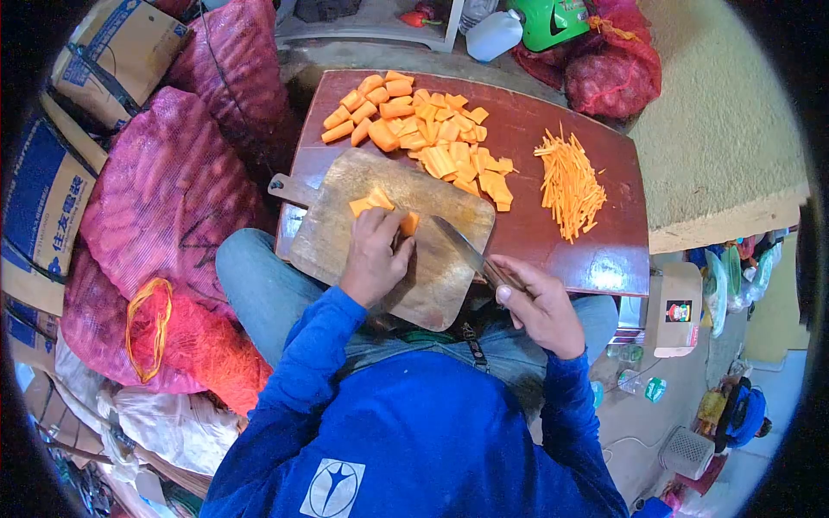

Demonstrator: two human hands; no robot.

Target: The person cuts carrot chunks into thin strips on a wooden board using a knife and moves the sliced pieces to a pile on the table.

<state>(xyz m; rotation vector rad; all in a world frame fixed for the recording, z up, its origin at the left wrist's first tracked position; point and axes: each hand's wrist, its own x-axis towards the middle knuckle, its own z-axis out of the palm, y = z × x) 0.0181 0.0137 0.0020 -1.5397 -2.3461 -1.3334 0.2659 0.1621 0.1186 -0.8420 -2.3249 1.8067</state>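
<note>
My left hand (377, 252) is closed over carrot pieces on the wooden cutting board (337, 246), its fingertips pressing them down. Orange carrot slices (371, 203) show just beyond and beside those fingers. In my right hand (540, 302) is a knife (464, 246), gripped by its handle; the blade points up and left over the board's right part, apart from the carrot. Peeled carrot chunks and flat slices (445, 129) lie heaped past the board on the red-brown table (535, 255). A pile of thin carrot strips (570, 186) sits on the table's right side.
Large pink mesh sacks (173, 190) and cardboard boxes (52, 190) crowd the left side. Beyond the table are a green helmet (553, 22), a white jug (495, 36) and a red net sack (613, 78). A pale ledge (717, 121) borders the right.
</note>
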